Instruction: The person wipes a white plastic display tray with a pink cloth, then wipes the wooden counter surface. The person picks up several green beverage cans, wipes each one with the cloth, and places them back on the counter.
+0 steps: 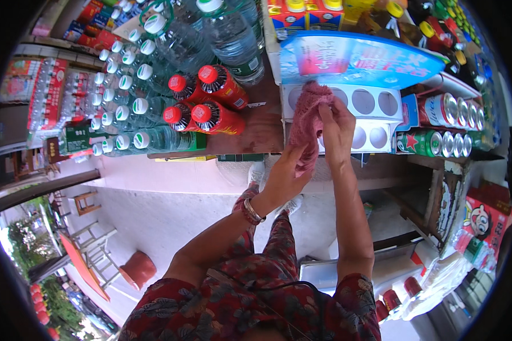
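A pink terry cloth (308,115) hangs bunched between my two hands, in front of a white display rack (375,120) with round holes. My right hand (338,125) grips the cloth's upper right side with bent fingers. Lower down, my left hand (285,174) has the cloth's bottom part between thumb and fingers. The cloth covers some of the rack's left holes. Behind the rack rises a blue and pink printed header board (358,59). Bare brown tabletop (262,128) shows left of the rack.
Red-capped bottles (215,117) stand left of the cloth, beside rows of clear water bottles (147,106) and large water jugs (232,40). Beer cans (435,143) lie stacked at the right. Below the counter are a pale floor (196,213) and a red stool (138,269).
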{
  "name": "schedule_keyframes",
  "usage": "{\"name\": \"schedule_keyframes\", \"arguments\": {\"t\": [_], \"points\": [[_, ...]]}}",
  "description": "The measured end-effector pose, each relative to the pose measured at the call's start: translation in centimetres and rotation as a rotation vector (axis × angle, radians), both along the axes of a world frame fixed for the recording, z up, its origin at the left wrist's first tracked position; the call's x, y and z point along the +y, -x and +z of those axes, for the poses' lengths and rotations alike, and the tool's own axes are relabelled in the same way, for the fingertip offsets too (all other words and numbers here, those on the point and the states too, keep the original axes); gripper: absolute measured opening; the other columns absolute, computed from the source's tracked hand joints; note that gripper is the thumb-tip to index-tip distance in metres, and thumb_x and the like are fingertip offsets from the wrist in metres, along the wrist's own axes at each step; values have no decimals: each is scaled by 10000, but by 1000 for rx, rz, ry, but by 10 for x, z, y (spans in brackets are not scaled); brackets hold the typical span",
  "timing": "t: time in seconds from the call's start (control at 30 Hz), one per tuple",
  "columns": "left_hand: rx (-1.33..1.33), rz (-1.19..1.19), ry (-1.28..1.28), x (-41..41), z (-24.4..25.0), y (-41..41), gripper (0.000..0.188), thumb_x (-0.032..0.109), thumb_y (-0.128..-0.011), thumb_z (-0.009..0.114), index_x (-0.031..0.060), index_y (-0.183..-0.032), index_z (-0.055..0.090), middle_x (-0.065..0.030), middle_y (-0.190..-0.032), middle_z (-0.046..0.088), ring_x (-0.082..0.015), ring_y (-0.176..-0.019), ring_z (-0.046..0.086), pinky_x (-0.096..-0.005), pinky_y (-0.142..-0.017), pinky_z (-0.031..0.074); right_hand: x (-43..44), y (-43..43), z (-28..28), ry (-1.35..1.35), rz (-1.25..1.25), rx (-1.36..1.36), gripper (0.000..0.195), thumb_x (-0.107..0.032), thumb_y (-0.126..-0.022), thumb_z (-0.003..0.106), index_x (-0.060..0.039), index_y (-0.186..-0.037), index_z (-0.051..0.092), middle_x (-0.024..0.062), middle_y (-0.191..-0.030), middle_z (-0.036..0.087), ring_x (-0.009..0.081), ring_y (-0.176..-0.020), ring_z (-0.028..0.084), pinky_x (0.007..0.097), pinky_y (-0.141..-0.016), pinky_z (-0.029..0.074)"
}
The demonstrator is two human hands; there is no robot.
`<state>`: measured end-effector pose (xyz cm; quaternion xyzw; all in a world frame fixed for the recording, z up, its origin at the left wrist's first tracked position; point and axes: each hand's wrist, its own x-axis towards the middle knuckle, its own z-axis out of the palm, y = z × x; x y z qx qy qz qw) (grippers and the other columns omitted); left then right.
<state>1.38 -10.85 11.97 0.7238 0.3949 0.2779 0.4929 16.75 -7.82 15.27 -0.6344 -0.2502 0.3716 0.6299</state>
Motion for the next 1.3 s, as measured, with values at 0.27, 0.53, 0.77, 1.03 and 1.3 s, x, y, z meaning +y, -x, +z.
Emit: {"name": "schedule_keyframes", "arguments": {"t": [0.27,0.53,0.77,1.03,1.3], "points": [[104,120,40,51,-40,49,414,74,-828,661,42,-1224,547,-150,-1110,587,-255,-958,608,-342,-773,523,41,-9,-14,416,775,-986,429,-98,-831,487,-98,-1259,504,153,-1233,581,281,-1235,483,609,-1011,260],[-25,-33,-268,96,-67,28,609,186,-802,681,56,-1338,423,-167,-1158,553,-315,-1053,551,-402,-928,432,82,-6,-30,858,996,-940,351,-190,-859,470,-83,-1191,506,180,-1245,566,386,-1239,459,717,-1001,172],[202,-150,-256,118,-94,10,1122,508,-601,828,64,-1453,249,-176,-1196,433,-367,-1059,466,-451,-884,393,82,-29,-48,718,1090,-680,271,-183,-908,432,-70,-1133,533,208,-1108,617,421,-1077,546,558,-881,363],[255,-102,-369,114,-107,7,1160,511,-574,822,50,-1458,227,-165,-1113,457,-347,-940,475,-444,-829,393,98,-18,-37,784,1282,-702,355,49,-751,431,34,-1085,550,231,-978,625,319,-916,589,363,-791,447],[281,-121,-462,116,-109,10,1105,561,-634,768,-4,-1424,242,-130,-1045,458,-292,-943,476,-412,-816,386,109,-12,-20,699,1930,-1849,213,-21,-733,586,-27,-917,693,129,-825,687,286,-764,660,405,-653,524]]}}
